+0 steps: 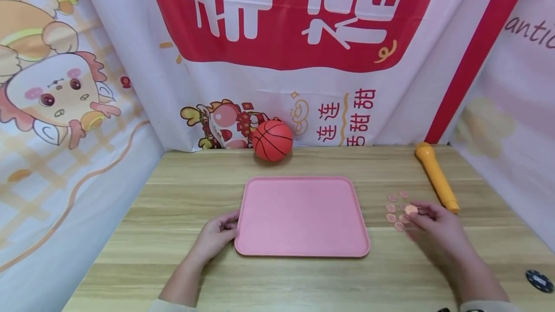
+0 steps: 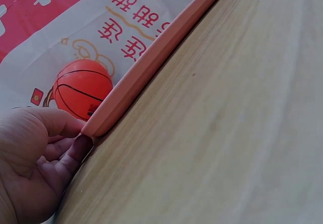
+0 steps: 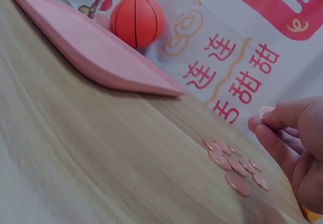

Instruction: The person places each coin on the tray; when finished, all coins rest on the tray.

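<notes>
The left hand [image 1: 218,233] pinches the left edge of a pink, rounded-rectangular tray [image 1: 301,218]; right of it, the right hand [image 1: 443,229] pinches a round, copper-coloured coin [image 1: 411,210] above similar loose coins [image 1: 391,218].

coins [image 3: 237,167]: markings too small | tray [image 2: 150,65]: cut off, left wrist view

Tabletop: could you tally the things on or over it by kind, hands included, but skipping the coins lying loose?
Left hand and right hand: 2
Pink tray: 1
Basketball: 1
Yellow microphone: 1
Dark disc: 1
Held coin: 1
Total: 7
</notes>
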The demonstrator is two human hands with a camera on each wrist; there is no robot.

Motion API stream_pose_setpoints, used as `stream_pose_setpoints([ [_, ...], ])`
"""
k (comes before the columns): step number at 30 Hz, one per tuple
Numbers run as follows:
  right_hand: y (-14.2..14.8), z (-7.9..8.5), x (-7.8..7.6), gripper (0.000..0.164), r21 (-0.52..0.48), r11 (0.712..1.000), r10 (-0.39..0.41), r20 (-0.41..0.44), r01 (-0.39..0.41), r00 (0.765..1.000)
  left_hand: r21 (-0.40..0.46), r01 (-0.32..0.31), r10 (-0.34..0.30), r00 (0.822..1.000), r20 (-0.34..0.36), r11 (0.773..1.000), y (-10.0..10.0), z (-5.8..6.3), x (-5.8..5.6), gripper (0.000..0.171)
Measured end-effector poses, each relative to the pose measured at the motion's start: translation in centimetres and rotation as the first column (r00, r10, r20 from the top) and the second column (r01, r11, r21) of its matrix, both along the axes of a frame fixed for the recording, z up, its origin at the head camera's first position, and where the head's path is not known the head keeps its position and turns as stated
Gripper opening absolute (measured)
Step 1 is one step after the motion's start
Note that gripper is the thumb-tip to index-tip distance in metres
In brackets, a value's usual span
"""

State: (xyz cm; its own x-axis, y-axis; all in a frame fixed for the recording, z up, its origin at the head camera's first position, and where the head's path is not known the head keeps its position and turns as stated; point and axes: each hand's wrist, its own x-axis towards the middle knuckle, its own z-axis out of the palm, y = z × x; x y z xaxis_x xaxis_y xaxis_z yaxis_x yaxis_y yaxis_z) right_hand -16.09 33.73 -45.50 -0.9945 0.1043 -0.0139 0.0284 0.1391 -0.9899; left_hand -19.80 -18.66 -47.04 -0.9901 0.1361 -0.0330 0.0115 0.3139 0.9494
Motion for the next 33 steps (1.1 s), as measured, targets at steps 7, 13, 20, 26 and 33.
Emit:
stream_pose_setpoints([
  [7, -2.3, 1.3, -1.4, 0.044, -0.108, 0.988, 0.117, 0.064, -0.11, 0.991, 0.0, -0.002, 0.002, 1.0, -0.005, 1.0, -0.1, -0.2, -0.2, 0.05],
  [13, -5.1, 2.6, -3.2, 0.07, 0.19, 0.975, 0.091, 0.128, -0.115, 0.988, -0.018, 0.003, -0.003, 1.0, -0.021, 1.0, -0.2, -0.1, -0.3, 0.05],
  [20, -8.9, 3.4, -5.4, 0.061, 0.293, 0.944, 0.14, 0.05, -0.149, 0.989, -0.052, 0.009, -0.01, 1.0, -0.026, 0.999, -0.3, -0.2, -0.4, 0.049],
  [26, -12.5, 3.4, -7.3, 0.055, 0.191, 0.966, 0.166, 0.056, -0.174, 0.984, -0.084, -0.003, 0.0, 0.999, -0.032, 0.996, -0.2, -0.3, -0.4, 0.046],
  [33, -17.0, 2.8, -9.1, 0.045, 0.203, 0.96, 0.194, 0.007, -0.191, 0.981, -0.084, -0.006, 0.003, 0.999, -0.036, 0.996, -0.1, -0.4, 0.0, 0.045],
])
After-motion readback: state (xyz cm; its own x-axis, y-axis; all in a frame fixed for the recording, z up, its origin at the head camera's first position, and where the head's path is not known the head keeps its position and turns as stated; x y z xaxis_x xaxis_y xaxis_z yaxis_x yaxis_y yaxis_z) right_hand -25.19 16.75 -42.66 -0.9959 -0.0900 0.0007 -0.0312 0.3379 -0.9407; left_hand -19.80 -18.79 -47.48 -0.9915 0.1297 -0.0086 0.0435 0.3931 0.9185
